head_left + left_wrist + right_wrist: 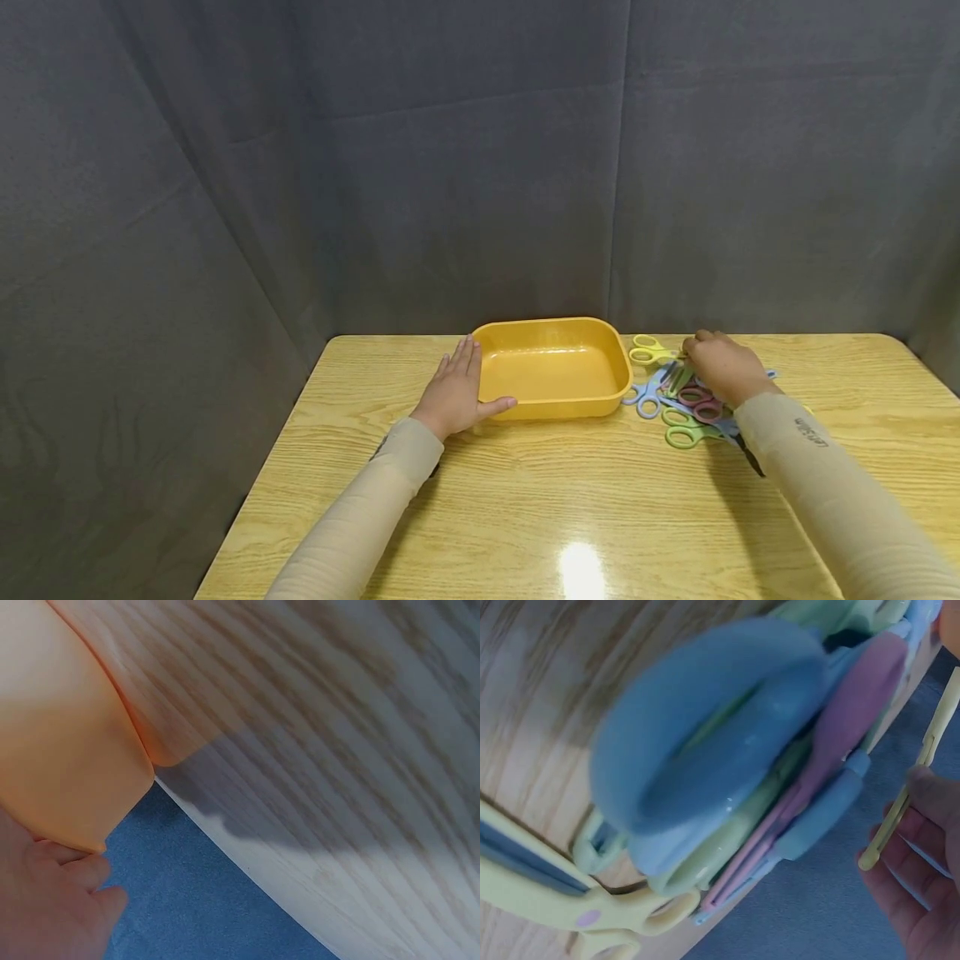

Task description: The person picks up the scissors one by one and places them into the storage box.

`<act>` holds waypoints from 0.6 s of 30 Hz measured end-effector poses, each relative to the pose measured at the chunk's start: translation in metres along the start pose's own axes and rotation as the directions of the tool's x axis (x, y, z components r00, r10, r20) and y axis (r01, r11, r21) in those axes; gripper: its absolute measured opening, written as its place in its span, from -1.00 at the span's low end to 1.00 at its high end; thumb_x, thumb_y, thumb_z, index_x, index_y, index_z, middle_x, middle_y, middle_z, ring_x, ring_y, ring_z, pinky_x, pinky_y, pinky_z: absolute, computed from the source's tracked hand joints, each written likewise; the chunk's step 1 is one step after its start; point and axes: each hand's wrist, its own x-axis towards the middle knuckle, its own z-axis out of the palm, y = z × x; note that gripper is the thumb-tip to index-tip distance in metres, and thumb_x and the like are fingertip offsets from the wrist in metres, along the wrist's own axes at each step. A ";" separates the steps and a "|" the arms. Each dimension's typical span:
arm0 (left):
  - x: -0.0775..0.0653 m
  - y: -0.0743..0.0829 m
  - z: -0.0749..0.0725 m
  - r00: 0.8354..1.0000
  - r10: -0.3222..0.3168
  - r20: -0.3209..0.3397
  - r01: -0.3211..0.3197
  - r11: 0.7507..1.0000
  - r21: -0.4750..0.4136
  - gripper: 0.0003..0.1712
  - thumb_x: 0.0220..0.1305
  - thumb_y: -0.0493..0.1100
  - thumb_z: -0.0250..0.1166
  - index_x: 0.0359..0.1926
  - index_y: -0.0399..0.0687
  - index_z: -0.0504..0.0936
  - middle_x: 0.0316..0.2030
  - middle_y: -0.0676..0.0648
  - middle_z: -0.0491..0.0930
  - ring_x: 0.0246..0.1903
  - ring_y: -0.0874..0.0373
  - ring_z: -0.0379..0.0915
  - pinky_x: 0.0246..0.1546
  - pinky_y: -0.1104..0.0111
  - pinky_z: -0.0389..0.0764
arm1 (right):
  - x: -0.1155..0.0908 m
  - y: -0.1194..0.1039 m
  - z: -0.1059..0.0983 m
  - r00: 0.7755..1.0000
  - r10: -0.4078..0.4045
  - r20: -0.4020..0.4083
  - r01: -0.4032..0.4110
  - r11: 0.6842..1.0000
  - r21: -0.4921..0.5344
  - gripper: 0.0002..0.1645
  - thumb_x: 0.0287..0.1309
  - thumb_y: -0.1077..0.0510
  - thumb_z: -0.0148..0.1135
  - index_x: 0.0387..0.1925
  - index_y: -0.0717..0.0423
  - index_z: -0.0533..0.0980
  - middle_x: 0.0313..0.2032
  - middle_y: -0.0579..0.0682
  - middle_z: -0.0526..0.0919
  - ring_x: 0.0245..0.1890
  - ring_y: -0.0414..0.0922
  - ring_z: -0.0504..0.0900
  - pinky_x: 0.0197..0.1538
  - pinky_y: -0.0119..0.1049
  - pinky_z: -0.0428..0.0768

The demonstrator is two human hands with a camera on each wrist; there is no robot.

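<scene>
In the head view, my left hand (456, 390) rests against the left side of a yellow plastic tray (551, 409), its fingers straight along the wall and the thumb at the front rim. The left wrist view shows those fingertips at the tray's edge (71, 776). On the tray's right, my right hand (722, 365) pinches a pair of yellow scissors (662, 356) over a scissors pile. Seen edge-on in the right wrist view, the yellow scissors (886, 832) lie between thumb and fingers. Under that hand are blue scissors (649, 393), green scissors (688, 436) and purple-handled scissors (705, 410).
Another yellow pair of scissors (619, 911) lies at the pile's edge in the right wrist view. The wooden table (517, 508) ends close behind the tray, where a grey curtain (465, 208) hangs. A second curtain hangs on the left.
</scene>
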 end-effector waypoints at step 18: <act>-0.004 -0.001 -0.003 1.000 -0.001 -0.007 0.001 1.000 -0.013 0.35 0.25 0.59 0.06 0.58 -0.35 -0.20 0.59 -0.26 -0.29 0.59 -0.07 -0.40 0.54 0.05 -0.23 | 0.002 -0.012 -0.021 0.994 -0.053 -0.094 0.053 0.999 -0.006 -0.85 0.30 0.30 0.30 -0.18 0.36 0.60 -0.27 0.19 0.62 -0.23 0.19 0.62 -0.12 0.08 0.63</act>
